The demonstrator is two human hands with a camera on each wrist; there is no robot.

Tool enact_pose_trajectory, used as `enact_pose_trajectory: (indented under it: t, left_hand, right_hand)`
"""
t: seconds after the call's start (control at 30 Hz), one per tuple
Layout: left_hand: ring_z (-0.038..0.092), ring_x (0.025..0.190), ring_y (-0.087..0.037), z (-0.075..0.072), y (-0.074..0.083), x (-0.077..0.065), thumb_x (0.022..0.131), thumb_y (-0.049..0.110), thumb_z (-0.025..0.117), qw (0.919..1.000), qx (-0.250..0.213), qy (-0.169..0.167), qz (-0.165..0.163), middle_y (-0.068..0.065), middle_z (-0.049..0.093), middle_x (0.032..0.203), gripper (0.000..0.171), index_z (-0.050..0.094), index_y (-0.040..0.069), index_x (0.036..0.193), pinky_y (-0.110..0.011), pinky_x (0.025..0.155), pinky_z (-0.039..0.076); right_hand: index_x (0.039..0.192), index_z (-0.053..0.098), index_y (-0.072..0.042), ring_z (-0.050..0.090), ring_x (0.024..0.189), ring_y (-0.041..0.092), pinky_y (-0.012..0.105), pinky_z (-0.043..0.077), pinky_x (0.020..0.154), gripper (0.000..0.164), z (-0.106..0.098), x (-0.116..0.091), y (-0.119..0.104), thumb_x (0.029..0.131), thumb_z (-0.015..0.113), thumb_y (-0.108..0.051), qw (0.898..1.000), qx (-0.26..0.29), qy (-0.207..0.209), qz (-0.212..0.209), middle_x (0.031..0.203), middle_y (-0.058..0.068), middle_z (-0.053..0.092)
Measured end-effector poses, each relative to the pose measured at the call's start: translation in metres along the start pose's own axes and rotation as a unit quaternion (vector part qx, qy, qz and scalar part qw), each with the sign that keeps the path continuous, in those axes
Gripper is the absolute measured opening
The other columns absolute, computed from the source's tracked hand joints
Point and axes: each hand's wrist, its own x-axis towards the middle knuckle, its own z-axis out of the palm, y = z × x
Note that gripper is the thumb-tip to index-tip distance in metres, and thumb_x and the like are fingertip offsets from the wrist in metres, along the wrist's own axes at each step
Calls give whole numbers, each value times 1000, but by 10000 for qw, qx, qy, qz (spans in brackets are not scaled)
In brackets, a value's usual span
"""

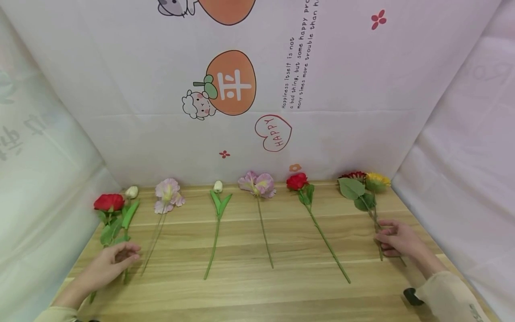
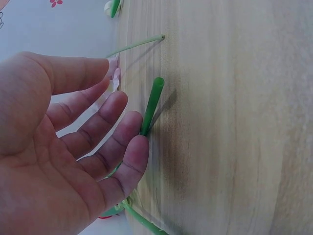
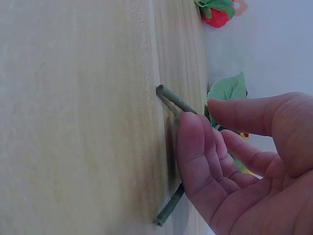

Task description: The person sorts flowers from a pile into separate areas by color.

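Note:
My left hand [image 1: 106, 266] hovers over the lower stems of a red rose [image 1: 109, 202] and a white tulip [image 1: 132, 192] at the far left. Its fingers are loosely bent, thumb apart, palm bare. In the left wrist view a thick green stem [image 2: 154, 98] shows just beyond the fingertips; contact is unclear. At the far right, my right hand [image 1: 404, 243] is beside the crossed stems of a yellow flower [image 1: 378, 181] and a dark red flower [image 1: 354, 176]. The right wrist view shows its fingers loosely curved, partly hiding one stem [image 3: 176, 99]; no firm grip shows.
Between the hands lie a pale purple flower [image 1: 168, 192], another white tulip [image 1: 218, 187], a second purple flower [image 1: 259, 184] and another red rose [image 1: 297, 181] on the wooden table [image 1: 241, 297]. White printed cloth [image 1: 342, 89] walls the back and both sides.

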Motion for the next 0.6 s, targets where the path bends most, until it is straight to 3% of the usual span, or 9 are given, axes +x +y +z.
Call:
enact_pose_trajectory:
  t: [0.4,0.6]
  left_hand:
    - [62,94,-5,-2,-2,1,103,21,62,9999,134,34,-35,-10,68,111,37,59,-9,126,-24,76,56]
    - [64,103,-19,-2,1,6,103,27,62,9995,262,-22,-176,-11,69,117,43,59,-8,129,-25,77,56]
  right_hand:
    - [150,25,12,64,82,22,39,62,71,66,-2,-5,0,101,63,-10,9998,145,-58,-87,117,22,54]
    - [151,25,11,64,84,23,38,62,71,68,0,-8,-5,101,64,-13,9998,122,-79,-166,122,24,53]
